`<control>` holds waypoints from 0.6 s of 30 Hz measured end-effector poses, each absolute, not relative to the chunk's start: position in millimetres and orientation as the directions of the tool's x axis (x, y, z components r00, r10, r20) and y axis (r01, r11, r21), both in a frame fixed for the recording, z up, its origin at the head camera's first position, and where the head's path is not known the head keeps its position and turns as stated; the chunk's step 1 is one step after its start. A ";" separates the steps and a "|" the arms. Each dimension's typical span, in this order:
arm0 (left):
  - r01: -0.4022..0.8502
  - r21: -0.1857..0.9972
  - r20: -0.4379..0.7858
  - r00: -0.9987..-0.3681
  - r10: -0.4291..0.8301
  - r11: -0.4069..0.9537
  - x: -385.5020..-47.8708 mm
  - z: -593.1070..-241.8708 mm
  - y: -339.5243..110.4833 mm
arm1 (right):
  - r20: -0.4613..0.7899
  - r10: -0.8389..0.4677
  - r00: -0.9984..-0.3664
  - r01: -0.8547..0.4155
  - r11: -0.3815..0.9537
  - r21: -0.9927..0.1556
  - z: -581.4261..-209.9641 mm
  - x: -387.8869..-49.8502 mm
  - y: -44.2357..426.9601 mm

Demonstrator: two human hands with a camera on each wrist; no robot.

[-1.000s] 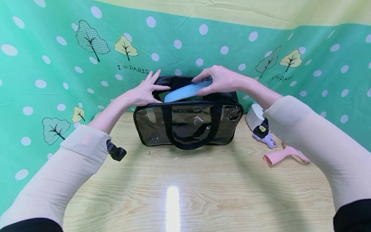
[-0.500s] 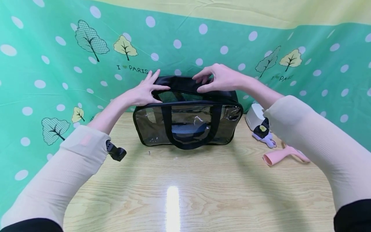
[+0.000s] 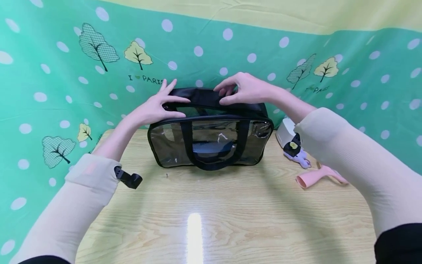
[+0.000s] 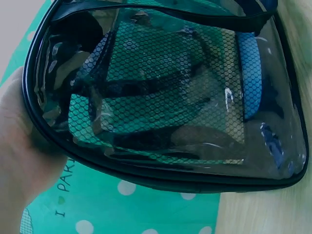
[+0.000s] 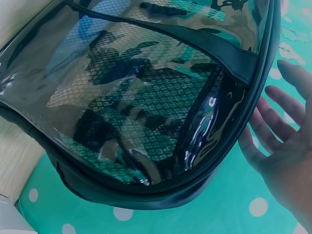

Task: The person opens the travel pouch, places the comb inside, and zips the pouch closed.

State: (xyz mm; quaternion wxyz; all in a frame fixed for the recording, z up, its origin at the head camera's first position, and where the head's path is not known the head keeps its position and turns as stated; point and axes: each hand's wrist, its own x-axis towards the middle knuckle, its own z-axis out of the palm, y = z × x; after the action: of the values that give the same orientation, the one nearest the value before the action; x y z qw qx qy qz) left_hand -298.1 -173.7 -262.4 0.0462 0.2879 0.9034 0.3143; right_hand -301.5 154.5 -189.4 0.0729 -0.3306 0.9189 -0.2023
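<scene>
A clear bag with black trim stands upright on the table, its top unzipped at the left. The blue comb lies low inside, seen through the front panel and also in the left wrist view as a blue shape. My left hand rests at the top left opening, fingers spread, thumb along the front rim. Over the top right of the bag hovers my right hand, fingers loosely bent and holding nothing; in the right wrist view that hand is beside the bag's edge.
Right of the bag are a white box, a purple plush charm and a pink hollow-ended item, close to my right sleeve. A green patterned cloth hangs directly behind the bag.
The blue comb has left my right hand and dropped down inside the bag. My left thumb has shifted slightly at the rim, and the head view has moved a little.
</scene>
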 end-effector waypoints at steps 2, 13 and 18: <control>0.487 0.625 0.123 -0.833 0.540 0.610 -296.3 -264.8 -177.9 | 0.001 -0.639 -0.769 -0.581 0.699 -0.418 -188.5 -301.4 151.1; 0.417 0.800 0.310 -0.903 0.298 0.431 -280.3 -279.2 -192.6 | 0.009 -0.648 -0.762 -0.601 0.701 -0.383 -181.6 -303.6 137.2; 0.413 0.861 0.393 -0.911 0.128 0.298 -266.6 -298.0 -192.3 | 0.029 -0.657 -0.753 -0.617 0.691 -0.377 -179.4 -302.7 128.7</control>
State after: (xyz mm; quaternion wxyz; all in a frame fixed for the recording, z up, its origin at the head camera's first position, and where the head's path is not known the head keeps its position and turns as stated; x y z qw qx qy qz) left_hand -266.6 -192.3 -298.0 -0.1255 0.1699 0.7957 0.5677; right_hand -302.7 128.7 -179.4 0.0541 -0.3470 0.9178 -0.1850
